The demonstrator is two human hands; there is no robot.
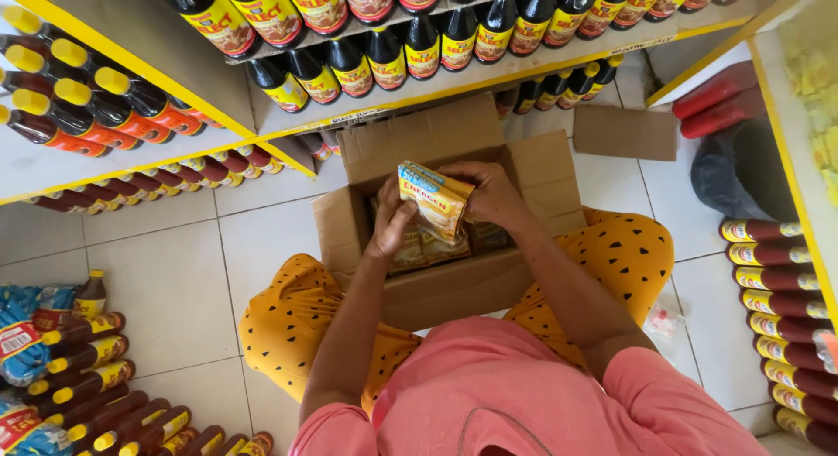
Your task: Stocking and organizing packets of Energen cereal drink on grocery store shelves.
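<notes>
Both hands, left hand (390, 225) and right hand (491, 194), had fingers clamped on a yellow sachet pack (434, 200) above the open cardboard box (454, 286); best kept level, lifted clear of flaps.

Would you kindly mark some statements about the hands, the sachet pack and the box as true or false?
1. Both hands, left hand and right hand, hold the yellow sachet pack. True.
2. The pack is held above the open cardboard box. True.
3. The box is empty. False: more packs lie inside.
4. The box stands on a shelf. False: it sits on the tiled floor, between the person's knees.
5. Dark bottles fill the shelves beyond the box. True.
</notes>
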